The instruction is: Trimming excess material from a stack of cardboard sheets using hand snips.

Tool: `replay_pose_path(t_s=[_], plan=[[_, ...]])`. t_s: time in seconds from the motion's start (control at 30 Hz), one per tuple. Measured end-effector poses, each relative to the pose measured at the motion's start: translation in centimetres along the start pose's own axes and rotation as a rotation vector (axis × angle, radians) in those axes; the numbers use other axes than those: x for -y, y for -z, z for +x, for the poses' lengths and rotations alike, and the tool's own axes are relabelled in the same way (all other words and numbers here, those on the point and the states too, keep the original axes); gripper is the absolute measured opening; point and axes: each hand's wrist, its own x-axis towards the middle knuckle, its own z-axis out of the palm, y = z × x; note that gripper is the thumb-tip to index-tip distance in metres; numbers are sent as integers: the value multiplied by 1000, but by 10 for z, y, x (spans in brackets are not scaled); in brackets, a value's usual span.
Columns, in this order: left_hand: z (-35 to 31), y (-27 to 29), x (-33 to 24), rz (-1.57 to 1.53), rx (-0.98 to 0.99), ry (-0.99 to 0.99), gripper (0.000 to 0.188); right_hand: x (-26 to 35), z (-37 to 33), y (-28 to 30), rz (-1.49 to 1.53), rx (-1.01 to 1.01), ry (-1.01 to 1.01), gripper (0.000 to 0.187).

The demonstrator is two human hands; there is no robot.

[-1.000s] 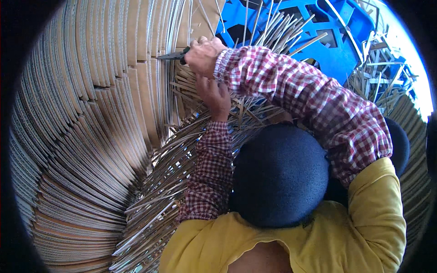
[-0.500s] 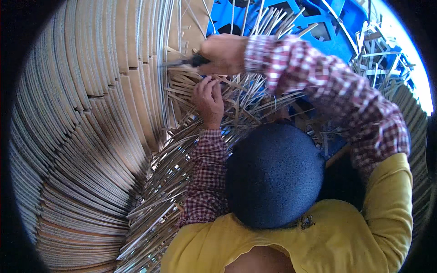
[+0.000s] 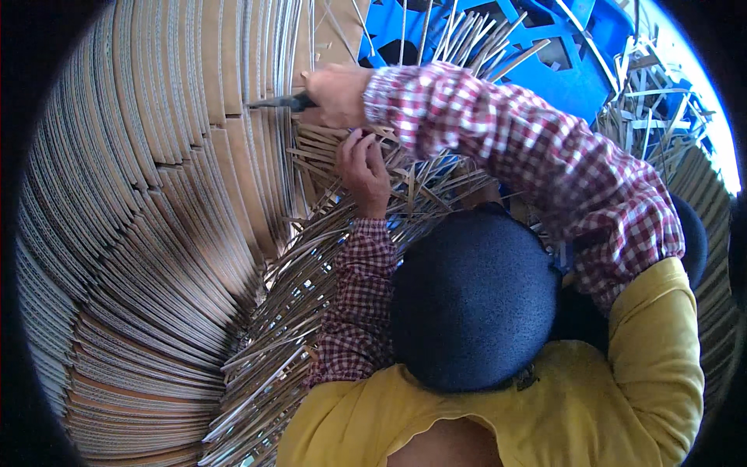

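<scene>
My right hand [image 3: 334, 93] is closed round the dark handle of a pointed, blade-like tool [image 3: 274, 103]. Its grey tip points left and meets the edges of the stacked cardboard sheets [image 3: 229, 163], near a step between two rows. Just below, my left hand [image 3: 364, 173] has its fingers bent but apart, resting at a heap of narrow cardboard strips [image 3: 319, 148] beside the stack. I cannot see anything gripped in it. Both forearms wear red and white checked sleeves.
Cardboard stacks curve down the whole left side. Loose strips [image 3: 272, 354] lie thickly between them and my left arm. A blue plastic crate or pallet with cut-outs [image 3: 537, 47] stands at the back, with more strips [image 3: 650, 109] to its right. My dark-covered knee [image 3: 475, 303] rises in front.
My right hand has moved left with the tool, so the tip now reaches further over the stacked cardboard. My left hand has shifted only slightly.
</scene>
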Motion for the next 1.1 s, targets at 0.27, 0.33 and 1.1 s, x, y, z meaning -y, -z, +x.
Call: replay_pose_path(t_s=[0.27, 0.33, 1.1], plan=[[34, 38, -27, -226, -187, 103, 34, -76, -88, 70, -370, 168, -179, 26], [22, 19, 13, -18, -25, 24, 34, -31, -78, 72, -337, 334, -25, 28], [-11, -16, 14, 27, -77, -71, 34, 31, -1, 6, -236, 92, -44, 15]])
